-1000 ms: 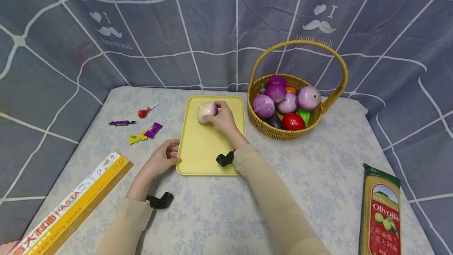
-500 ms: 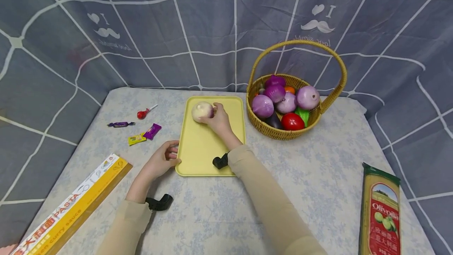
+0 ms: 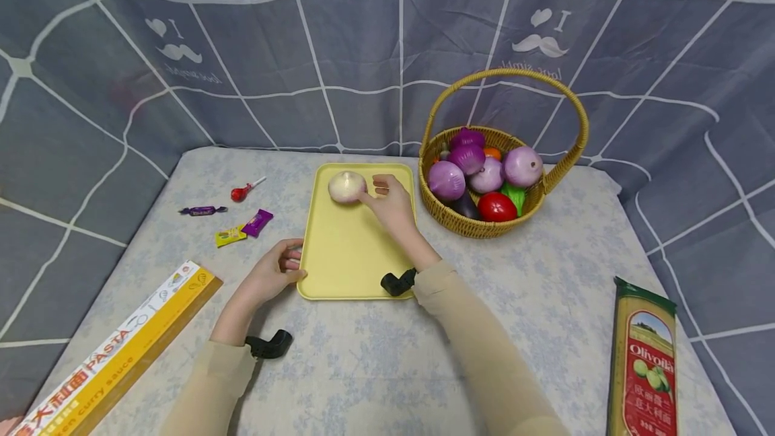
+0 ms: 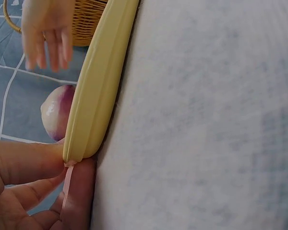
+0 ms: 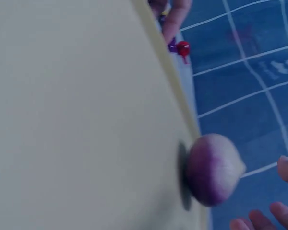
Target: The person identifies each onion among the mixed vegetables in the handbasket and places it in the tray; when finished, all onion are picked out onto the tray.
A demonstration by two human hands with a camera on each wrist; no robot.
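A round, glossy white-and-purple turnip (image 3: 348,187) sits near the far left of the yellow tray (image 3: 344,258). Just to its right, my right hand (image 3: 396,210) hovers over the tray with its fingers spread and nothing in them. The right wrist view shows a gap between those fingertips and the turnip (image 5: 212,170), whose pale tip points away from the tray. At the tray's near left edge, my left hand (image 3: 272,274) pinches the rim. Up close in the left wrist view, the thumb and a finger hold the corner of the tray (image 4: 98,91).
A wicker basket (image 3: 460,223) with purple onions, a tomato and an eggplant stands right of the tray. Left lie a red lollipop (image 3: 240,192) and several wrapped candies (image 3: 257,223). A pasta box (image 3: 130,348) and a spaghetti pack (image 3: 644,362) lie at the sides.
My right hand has let go of the turnip and drawn back a little to the right. The turnip shifted slightly left on the tray. My left hand keeps its place at the rim.
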